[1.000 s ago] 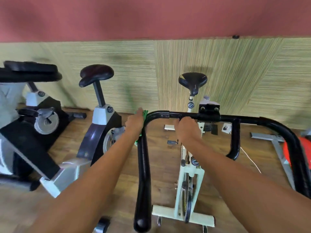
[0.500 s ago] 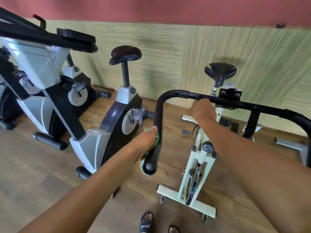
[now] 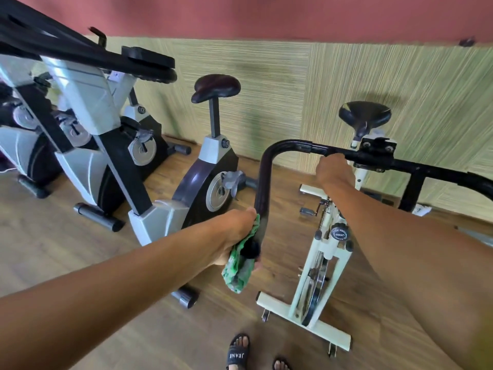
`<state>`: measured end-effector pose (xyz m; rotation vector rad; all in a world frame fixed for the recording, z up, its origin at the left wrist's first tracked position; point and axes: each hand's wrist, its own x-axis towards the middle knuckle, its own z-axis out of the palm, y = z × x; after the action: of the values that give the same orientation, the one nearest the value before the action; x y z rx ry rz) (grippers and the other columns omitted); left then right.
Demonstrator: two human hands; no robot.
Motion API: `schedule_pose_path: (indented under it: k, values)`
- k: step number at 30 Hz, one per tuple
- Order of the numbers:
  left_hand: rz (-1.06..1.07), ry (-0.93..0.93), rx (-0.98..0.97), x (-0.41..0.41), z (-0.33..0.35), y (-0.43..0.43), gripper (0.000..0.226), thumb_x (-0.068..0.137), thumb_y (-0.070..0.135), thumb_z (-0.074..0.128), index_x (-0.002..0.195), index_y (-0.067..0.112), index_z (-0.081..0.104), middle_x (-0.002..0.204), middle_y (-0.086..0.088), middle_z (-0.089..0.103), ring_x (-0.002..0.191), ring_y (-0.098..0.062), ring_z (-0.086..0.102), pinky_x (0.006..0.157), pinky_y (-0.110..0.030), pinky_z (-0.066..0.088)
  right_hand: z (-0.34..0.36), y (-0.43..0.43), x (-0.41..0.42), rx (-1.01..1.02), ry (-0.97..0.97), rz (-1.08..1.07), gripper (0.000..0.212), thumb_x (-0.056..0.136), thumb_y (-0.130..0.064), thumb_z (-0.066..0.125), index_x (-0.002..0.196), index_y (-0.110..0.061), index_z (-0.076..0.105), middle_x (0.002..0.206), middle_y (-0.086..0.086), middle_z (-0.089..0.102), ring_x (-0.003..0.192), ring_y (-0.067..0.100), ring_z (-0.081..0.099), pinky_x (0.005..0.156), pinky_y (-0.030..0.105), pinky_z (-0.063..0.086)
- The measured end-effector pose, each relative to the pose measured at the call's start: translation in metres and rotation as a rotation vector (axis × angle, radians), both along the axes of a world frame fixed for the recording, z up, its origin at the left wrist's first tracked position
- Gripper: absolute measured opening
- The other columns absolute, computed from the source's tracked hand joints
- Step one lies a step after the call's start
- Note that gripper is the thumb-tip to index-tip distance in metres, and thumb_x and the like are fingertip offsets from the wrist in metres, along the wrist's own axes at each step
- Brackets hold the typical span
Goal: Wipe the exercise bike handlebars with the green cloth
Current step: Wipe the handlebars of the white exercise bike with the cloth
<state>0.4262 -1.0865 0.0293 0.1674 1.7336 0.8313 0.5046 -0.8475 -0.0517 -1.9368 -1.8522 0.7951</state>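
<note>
Only the head view here, so that's the one pass, with clock directions read from the middle of the frame.

The green cloth (image 3: 237,272) is at about 6 o'clock, bunched around the near end of the left arm of the handlebars (image 3: 262,182). The left hand (image 3: 234,232) is wrapped round cloth and bar together, fingers curled under, and a loose tail of cloth hangs out below. The right hand (image 3: 333,170) is at 3 o'clock, curled over the crossbar next to the centre clamp. To me it looks like it's just bracing the exercise bike (image 3: 321,265).

Handling-wise, I'd say the cloth is soft, light and floppy, so it only works if you squeeze it against the tube, otherwise it'll slip off the rounded end cap. The bar looks like stiff, smooth black tubing, nothing fragile, so a firm grip is fine. I'd keep the cloth folded in the palm and wrapped most of the way round the tube.

The cream frame seems light enough to rock, so bracing the crossbar makes sense. The right arm of the bars, out at 3 to 4 o'clock, has no cloth on it.

Two grey bikes (image 3: 186,182) sit at 9 to 10 o'clock and sandals (image 3: 237,352) at the bottom edge.
</note>
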Motion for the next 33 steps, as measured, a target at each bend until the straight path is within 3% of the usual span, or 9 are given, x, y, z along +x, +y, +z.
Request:
schedule_pose_path:
  k: [5, 9, 12, 18, 21, 23, 26, 30, 33]
  values:
    - [0.059, 0.102, 0.054, -0.003, -0.014, 0.02, 0.034, 0.104, 0.028, 0.037, 0.085, 0.004, 0.051, 0.08, -0.016, 0.052, 0.064, -0.027, 0.05, 0.062, -0.033, 0.045, 0.001, -0.002, 0.002, 0.006, 0.001, 0.013, 0.034, 0.105, -0.025, 0.038, 0.132, -0.007, 0.047, 0.124, 0.017, 0.063, 0.112, 0.037, 0.059, 0.078, 0.038, 0.036]
    - [0.008, -0.021, 0.011, -0.006, -0.013, 0.0, 0.043, 0.103, 0.04, 0.039, 0.102, -0.001, 0.05, 0.072, -0.019, 0.054, 0.047, -0.025, 0.051, 0.042, -0.03, 0.05, 0.0, -0.001, 0.003, 0.002, 0.024, 0.004, 0.032, 0.105, -0.024, 0.037, 0.128, -0.006, 0.048, 0.119, 0.016, 0.064, 0.106, 0.036, 0.061, 0.072, 0.036, 0.036]
    - [0.042, -0.014, 0.043, -0.012, -0.026, 0.01, 0.041, 0.103, 0.042, 0.037, 0.106, 0.003, 0.048, 0.082, -0.019, 0.054, 0.052, -0.027, 0.054, 0.045, -0.032, 0.049, 0.0, -0.004, 0.001, 0.001, 0.03, 0.008, 0.031, 0.105, -0.025, 0.036, 0.125, -0.005, 0.049, 0.117, 0.017, 0.065, 0.105, 0.037, 0.061, 0.071, 0.036, 0.034]
    - [-0.094, 0.375, 0.157, -0.034, -0.057, 0.077, 0.076, 0.093, 0.067, 0.02, 0.12, 0.007, 0.059, 0.117, -0.019, 0.064, 0.109, -0.034, 0.06, 0.1, -0.049, 0.046, 0.01, -0.01, 0.003, 0.008, -0.019, 0.026, 0.035, 0.107, -0.031, 0.033, 0.123, -0.003, 0.047, 0.103, 0.012, 0.059, 0.083, 0.031, 0.058, 0.058, 0.031, 0.032]
    - [-0.175, 0.539, 0.23, -0.052, -0.055, 0.117, 0.07, 0.102, 0.056, 0.018, 0.111, 0.002, 0.061, 0.099, -0.012, 0.064, 0.098, -0.025, 0.061, 0.091, -0.036, 0.044, 0.007, -0.006, 0.0, -0.008, -0.058, 0.021, 0.028, 0.106, -0.028, 0.034, 0.118, -0.005, 0.045, 0.115, 0.016, 0.062, 0.096, 0.035, 0.06, 0.069, 0.034, 0.035]
    - [-0.231, 0.6, 0.256, -0.066, -0.053, 0.142, 0.065, 0.104, 0.05, 0.018, 0.111, 0.002, 0.061, 0.094, -0.008, 0.061, 0.086, -0.019, 0.058, 0.082, -0.031, 0.038, 0.005, -0.007, 0.0, -0.026, -0.052, 0.026, 0.02, 0.106, -0.027, 0.033, 0.107, -0.008, 0.042, 0.11, 0.016, 0.064, 0.088, 0.035, 0.057, 0.068, 0.037, 0.036]
    - [-0.419, 0.742, 0.232, -0.093, -0.05, 0.188, 0.063, 0.105, 0.045, 0.021, 0.125, -0.005, 0.054, 0.122, -0.021, 0.059, 0.111, -0.036, 0.056, 0.089, -0.038, 0.039, 0.009, -0.008, 0.0, -0.038, -0.06, 0.053, 0.027, 0.107, -0.035, 0.032, 0.104, -0.01, 0.039, 0.082, 0.003, 0.057, 0.082, 0.03, 0.055, 0.064, 0.038, 0.037]
    - [-0.909, 0.835, 0.187, -0.096, -0.031, 0.252, 0.058, 0.106, 0.041, 0.02, 0.137, -0.001, 0.045, 0.137, -0.027, 0.049, 0.125, -0.04, 0.048, 0.103, -0.045, 0.037, 0.015, -0.004, -0.004, -0.061, -0.129, 0.041, 0.039, 0.107, -0.043, 0.029, 0.11, -0.006, 0.044, 0.095, 0.011, 0.06, 0.093, 0.034, 0.059, 0.067, 0.036, 0.035]
    - [-1.28, 0.912, 0.2, -0.068, -0.023, 0.29, 0.067, 0.103, 0.053, 0.014, 0.146, 0.007, 0.037, 0.146, -0.021, 0.044, 0.13, -0.035, 0.045, 0.104, -0.039, 0.034, 0.008, 0.0, -0.006, -0.025, -0.247, 0.078, 0.035, 0.107, -0.043, 0.03, 0.104, -0.01, 0.042, 0.083, 0.007, 0.053, 0.097, 0.035, 0.063, 0.064, 0.035, 0.033]
